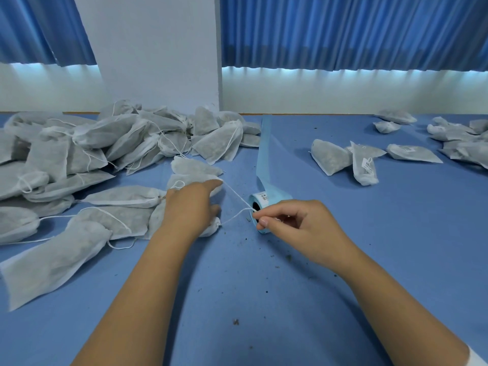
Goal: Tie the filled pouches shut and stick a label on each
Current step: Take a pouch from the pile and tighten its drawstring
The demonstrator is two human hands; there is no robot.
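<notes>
A large heap of white fabric pouches filled with dark material covers the left of the blue table. My left hand rests on one pouch at the heap's near edge, fingers curled over its gathered neck. Its white drawstring runs taut to my right hand, which pinches the string ends between thumb and forefinger. Just behind the right hand lies a roll of labels on light blue backing, with a long strip rising from it.
Several tied, labelled pouches lie at the right middle, more pouches at the far right. Dark crumbs are scattered on the blue table surface. A white wall and blue curtains stand behind the table.
</notes>
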